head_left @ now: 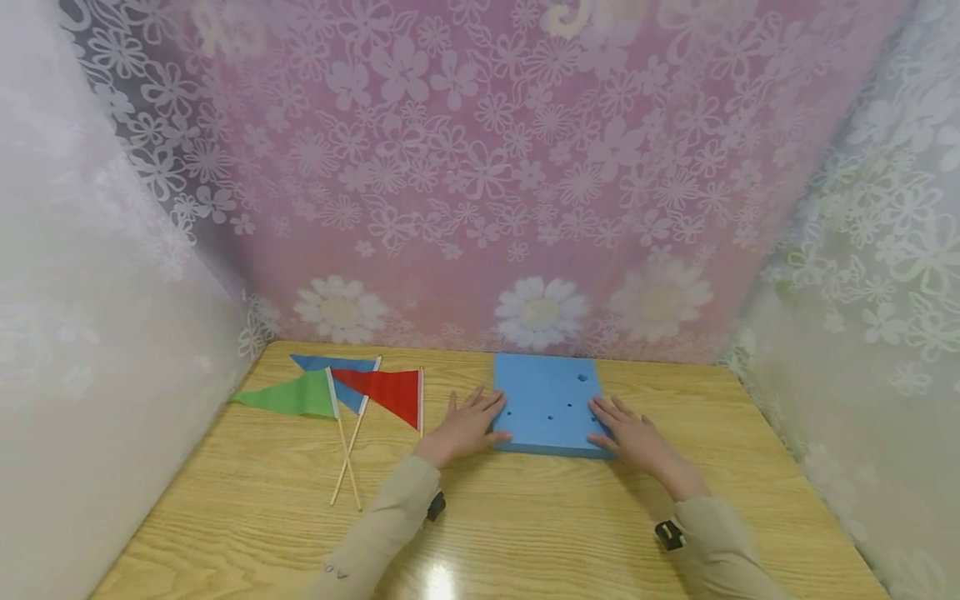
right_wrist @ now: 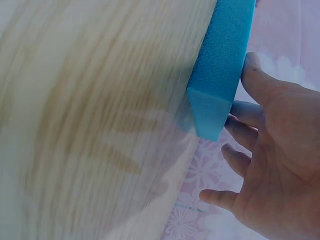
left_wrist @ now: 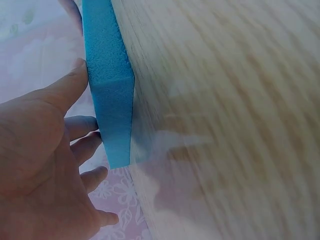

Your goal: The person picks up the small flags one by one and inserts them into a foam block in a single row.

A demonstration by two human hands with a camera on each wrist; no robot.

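Note:
A flat blue foam block with several small holes in its top lies on the table. My left hand rests at its left side, fingers spread and the fingertips on the edge of the top. On the opposite side, my right hand touches the right edge with spread fingers. The left wrist view has the block's corner beside the thumb and fingertips of the left hand. Likewise, in the right wrist view the right hand has its thumb and fingertips at the block's side.
Left of the block lie three pennant flags on thin wooden sticks: a green flag, a blue flag and a red flag. The green and blue flags' sticks cross. Flowered cloth hangs behind the wooden table and at both sides.

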